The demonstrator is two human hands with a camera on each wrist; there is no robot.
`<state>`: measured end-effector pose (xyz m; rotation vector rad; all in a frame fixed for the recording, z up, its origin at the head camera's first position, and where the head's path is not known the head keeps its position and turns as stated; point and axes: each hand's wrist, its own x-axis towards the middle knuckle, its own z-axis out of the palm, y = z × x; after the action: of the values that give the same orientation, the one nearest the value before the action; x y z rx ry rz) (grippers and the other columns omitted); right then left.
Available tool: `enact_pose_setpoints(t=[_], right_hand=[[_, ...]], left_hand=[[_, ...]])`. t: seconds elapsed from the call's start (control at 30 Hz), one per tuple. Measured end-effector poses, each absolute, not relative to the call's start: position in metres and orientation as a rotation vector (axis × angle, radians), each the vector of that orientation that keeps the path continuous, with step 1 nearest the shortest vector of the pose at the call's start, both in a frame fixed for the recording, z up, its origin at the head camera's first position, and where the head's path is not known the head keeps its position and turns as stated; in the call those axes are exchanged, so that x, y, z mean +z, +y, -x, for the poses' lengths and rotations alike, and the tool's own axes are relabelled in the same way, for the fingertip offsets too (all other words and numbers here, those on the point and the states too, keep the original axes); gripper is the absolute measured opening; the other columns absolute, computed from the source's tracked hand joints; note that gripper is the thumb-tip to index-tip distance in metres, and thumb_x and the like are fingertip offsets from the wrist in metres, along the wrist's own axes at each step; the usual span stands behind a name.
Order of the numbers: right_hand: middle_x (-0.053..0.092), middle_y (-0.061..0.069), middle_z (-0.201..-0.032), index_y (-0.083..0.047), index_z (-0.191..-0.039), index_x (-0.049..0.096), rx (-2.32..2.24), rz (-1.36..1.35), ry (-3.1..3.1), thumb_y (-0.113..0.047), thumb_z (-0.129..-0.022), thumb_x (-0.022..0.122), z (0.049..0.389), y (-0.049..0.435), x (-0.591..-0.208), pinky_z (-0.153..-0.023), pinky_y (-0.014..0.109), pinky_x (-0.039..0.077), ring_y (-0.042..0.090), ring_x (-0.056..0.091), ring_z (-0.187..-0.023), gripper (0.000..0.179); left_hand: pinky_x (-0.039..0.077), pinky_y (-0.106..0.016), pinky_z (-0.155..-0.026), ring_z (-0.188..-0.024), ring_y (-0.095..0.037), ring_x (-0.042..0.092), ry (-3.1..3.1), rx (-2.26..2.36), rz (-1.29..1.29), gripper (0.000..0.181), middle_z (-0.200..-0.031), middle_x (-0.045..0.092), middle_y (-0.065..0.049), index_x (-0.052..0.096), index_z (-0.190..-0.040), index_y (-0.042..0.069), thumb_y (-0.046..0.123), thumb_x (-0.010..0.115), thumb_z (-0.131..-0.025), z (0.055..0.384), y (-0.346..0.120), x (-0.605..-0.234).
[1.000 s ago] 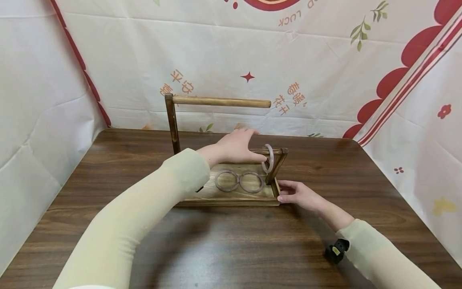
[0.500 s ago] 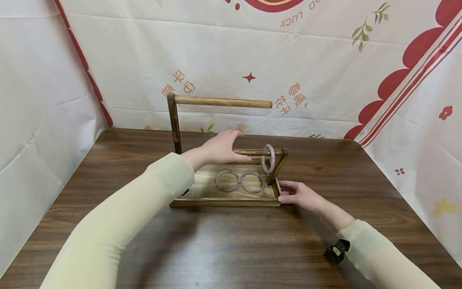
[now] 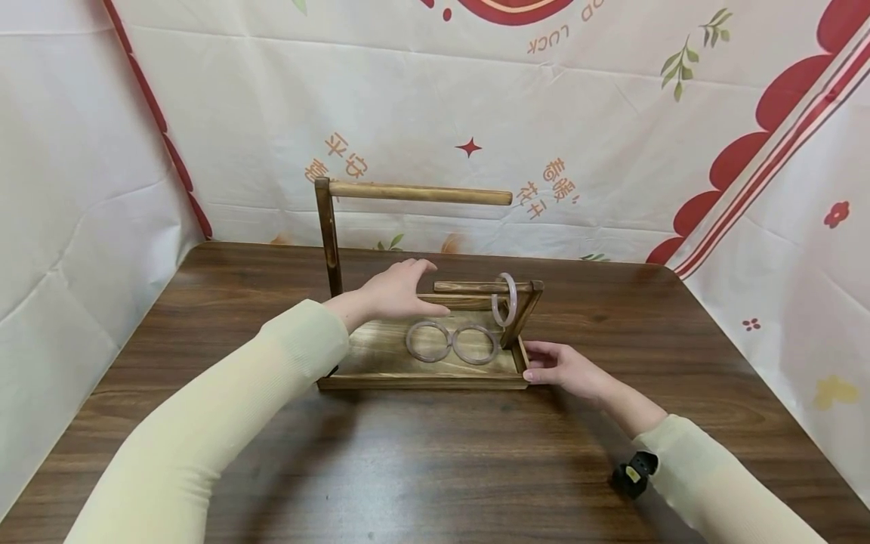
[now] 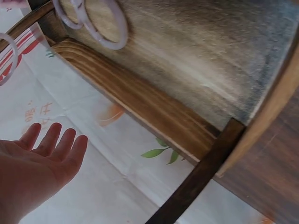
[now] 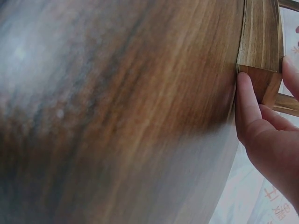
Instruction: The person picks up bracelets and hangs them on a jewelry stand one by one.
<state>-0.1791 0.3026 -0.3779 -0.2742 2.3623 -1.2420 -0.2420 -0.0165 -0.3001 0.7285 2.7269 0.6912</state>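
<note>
A wooden display stand (image 3: 421,382) with a shallow tray base rests on the table. Around its lower bar (image 3: 469,288) hangs a pale lilac bangle (image 3: 511,300), near the right post. Two more bangles, a left one (image 3: 410,341) and a right one (image 3: 494,346), lie side by side in the tray. My left hand (image 3: 394,291) is over the tray's left part, fingers spread and holding nothing. In the left wrist view its fingers (image 4: 70,151) are loosely bent. My right hand (image 3: 560,366) grips the tray's right end at the front corner, shown close in the right wrist view.
The stand's upper bar (image 3: 421,193) runs right from a tall left post (image 3: 328,238), its right end free. A short post (image 3: 522,317) bears the lower bar. Behind the brown table (image 3: 435,468) hangs a printed white cloth (image 3: 408,98).
My left hand has drawn back leftward from beside the hanging bangle, uncovering the lower bar's left end. The bangles and my right hand have stayed in place.
</note>
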Motion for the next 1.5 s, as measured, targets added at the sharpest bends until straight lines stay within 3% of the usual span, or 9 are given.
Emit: enact_pose_setpoints(t=[0.57,1.03,1.5], right_hand=[[0.041,0.032,-0.138,0.010,-0.142,0.028,-1.234,0.269,2.376,-0.021,-0.089,0.063,0.181,0.301,-0.377,-0.087,0.025,0.049,0.038,0.047,-0.123,0.070],[0.039,0.032,-0.139,0.010,-0.142,0.027,-1.225,0.259,2.376,-0.021,-0.089,0.063,0.180,0.303,-0.378,-0.090,0.030,0.049,0.040,0.046,-0.124,0.071],[0.041,0.032,-0.138,0.010,-0.142,0.027,-1.232,0.259,2.378,-0.022,-0.088,0.064,0.179,0.302,-0.378,-0.087,0.025,0.049,0.039,0.047,-0.123,0.072]], left_hand=[[0.037,-0.045,-0.105,-0.132,-0.031,0.039,2.664,0.659,-0.754,0.081,-0.143,0.040,-0.015,0.034,-0.143,0.007,0.047,0.067,-0.080,0.236,-0.020,-0.331],[0.043,-0.042,-0.098,-0.126,-0.028,0.043,2.698,0.420,-0.811,0.077,-0.138,0.044,-0.011,0.036,-0.141,0.010,0.045,0.067,-0.079,0.232,-0.005,-0.354],[0.043,-0.040,-0.099,-0.126,-0.028,0.042,2.680,0.302,-0.806,0.084,-0.139,0.043,-0.012,0.034,-0.142,0.010,0.046,0.073,-0.076,0.231,0.008,-0.357]])
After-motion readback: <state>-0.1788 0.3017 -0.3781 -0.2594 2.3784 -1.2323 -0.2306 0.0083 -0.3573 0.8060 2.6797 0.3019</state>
